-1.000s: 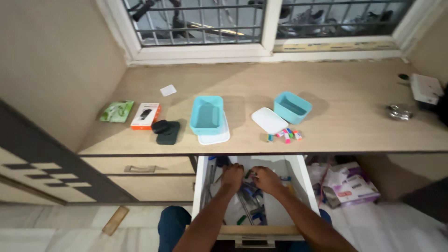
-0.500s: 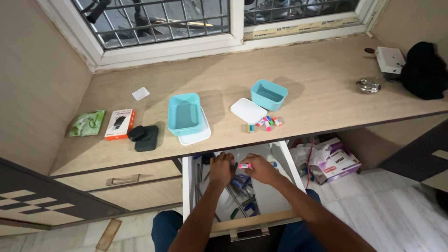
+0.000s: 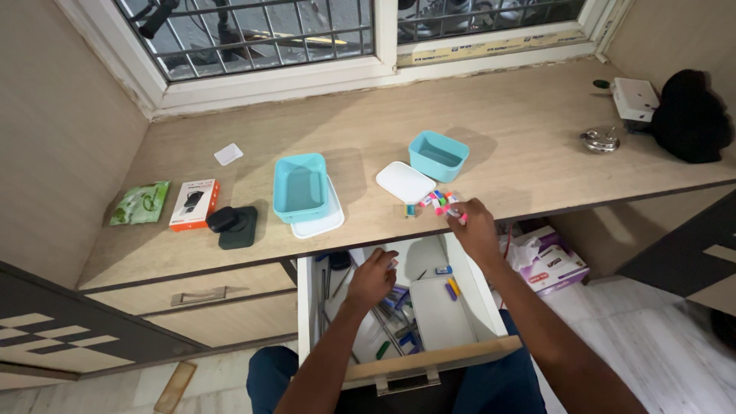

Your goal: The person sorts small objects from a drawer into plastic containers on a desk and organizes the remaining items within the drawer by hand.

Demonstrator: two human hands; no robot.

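A: Your right hand [image 3: 474, 225] is up at the bench [image 3: 368, 130] edge, fingers pinched together on a small pink-and-white marker [image 3: 458, 215], right beside the little pile of coloured markers [image 3: 434, 202].

B: And your left hand [image 3: 373, 277] is down in the open drawer [image 3: 418, 307], curled over the clutter of pens. Whether it grips anything, I cannot tell.

A: To do this well, I'd say lower the marker flat so it doesn't roll. The pile sits close to the front edge, just in front of the white lid [image 3: 406, 182].

B: Agreed, and keep your wrist clear of the small teal box [image 3: 438, 156] behind that lid. The larger teal box [image 3: 300, 186] stands well apart to the left, so no worry there.

A: Loosen the pinch only once the marker touches wood.

B: Mind your left hand too; loose pieces lie near it, blue and yellow ones [image 3: 449, 285] on the drawer floor.
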